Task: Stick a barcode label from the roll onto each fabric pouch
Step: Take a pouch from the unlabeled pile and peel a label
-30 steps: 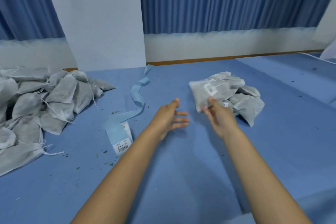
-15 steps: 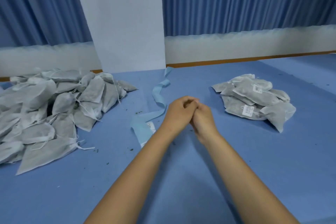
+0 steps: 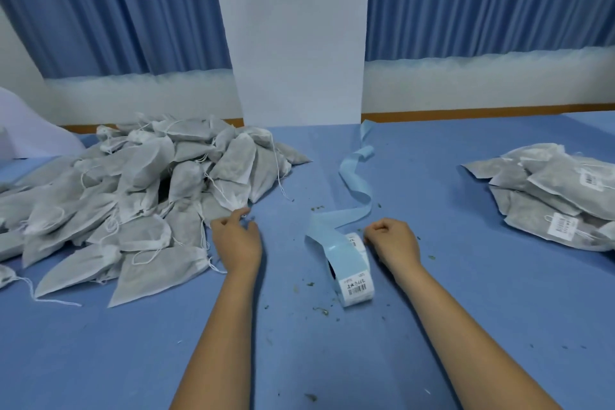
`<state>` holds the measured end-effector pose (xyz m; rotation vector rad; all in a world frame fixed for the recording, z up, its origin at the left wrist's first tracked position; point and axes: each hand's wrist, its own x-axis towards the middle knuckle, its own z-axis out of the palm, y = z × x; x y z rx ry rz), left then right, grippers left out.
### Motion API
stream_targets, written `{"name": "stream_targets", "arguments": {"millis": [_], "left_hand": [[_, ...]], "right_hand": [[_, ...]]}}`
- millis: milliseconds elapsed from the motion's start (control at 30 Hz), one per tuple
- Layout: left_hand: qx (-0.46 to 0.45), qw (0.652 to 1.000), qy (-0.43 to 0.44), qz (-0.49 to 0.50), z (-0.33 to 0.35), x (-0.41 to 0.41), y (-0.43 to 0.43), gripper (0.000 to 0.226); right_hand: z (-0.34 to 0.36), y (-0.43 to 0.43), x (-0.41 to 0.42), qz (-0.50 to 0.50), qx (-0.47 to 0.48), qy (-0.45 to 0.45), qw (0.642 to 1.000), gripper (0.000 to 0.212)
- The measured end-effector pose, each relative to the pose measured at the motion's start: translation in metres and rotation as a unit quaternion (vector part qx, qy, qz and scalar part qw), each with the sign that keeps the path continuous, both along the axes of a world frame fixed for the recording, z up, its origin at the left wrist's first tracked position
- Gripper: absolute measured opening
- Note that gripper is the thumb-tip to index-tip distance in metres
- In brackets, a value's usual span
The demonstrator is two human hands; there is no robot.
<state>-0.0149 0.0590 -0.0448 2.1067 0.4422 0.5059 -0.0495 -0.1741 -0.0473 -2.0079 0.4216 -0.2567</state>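
Unclasped, left hand (image 3: 236, 240) nears pouch pile (image 3: 149, 183), right hand (image 3: 392, 243) nears roll (image 3: 352, 273).

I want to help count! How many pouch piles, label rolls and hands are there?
pouch piles: 2, the unlabelled pile and the labelled pile
label roll: 1
hands: 2, the left hand and the right hand
total: 5

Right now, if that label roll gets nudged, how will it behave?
The roll sits on its curved face with the core hole facing left, so a nudge would probably set it rolling rather than sliding. It is wound paper around an open core, so it is likely light. The loose blue liner trails in floppy curls and would likely drag and twist behind.
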Motion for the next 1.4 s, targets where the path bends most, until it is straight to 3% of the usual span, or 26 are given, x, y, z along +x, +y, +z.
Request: {"name": "stream_targets", "arguments": {"millis": [233,467,567,700,833,967,1100,1267,1400], "left_hand": [[0.063,0.998,0.012,0.017,-0.006,0.017,0.000,0.029],[0.008,0.996,-0.089,0.026,0.002,0.015,-0.002,0.020],[-0.036,0.993,-0.110,-0.005,0.007,0.010,-0.008,0.019],[-0.021,0.979,-0.187,-0.076,0.020,-0.003,-0.023,0.020],[0.026,0.946,-0.273,-0.173,0.034,-0.023,-0.038,0.027],[0.103,0.873,-0.384,-0.283,0.048,-0.042,-0.052,0.034],[0.127,0.818,-0.416,-0.378,0.051,-0.052,-0.065,0.040],[0.060,0.822,-0.419,-0.380,0.055,-0.057,-0.063,0.024],[0.014,0.852,-0.386,-0.353,0.058,-0.057,-0.058,0.020]], "right_hand": [[-0.005,0.001,0.003,0.001,-0.035,-0.006,0.999,0.011],[-0.007,0.000,0.003,0.006,-0.023,-0.017,1.000,0.012],[-0.007,-0.001,0.003,0.009,-0.005,-0.019,1.000,0.013],[-0.004,-0.001,0.000,0.015,0.053,-0.051,0.997,0.018],[0.016,0.003,-0.007,0.037,0.097,-0.153,0.983,0.017],[0.046,0.010,-0.021,0.162,0.060,-0.273,0.947,0.031],[0.063,0.031,-0.029,0.286,0.023,-0.283,0.915,0.054],[0.064,0.042,-0.030,0.259,0.083,-0.281,0.920,0.033],[0.060,0.037,-0.029,0.223,0.177,-0.274,0.919,0.013]]}}
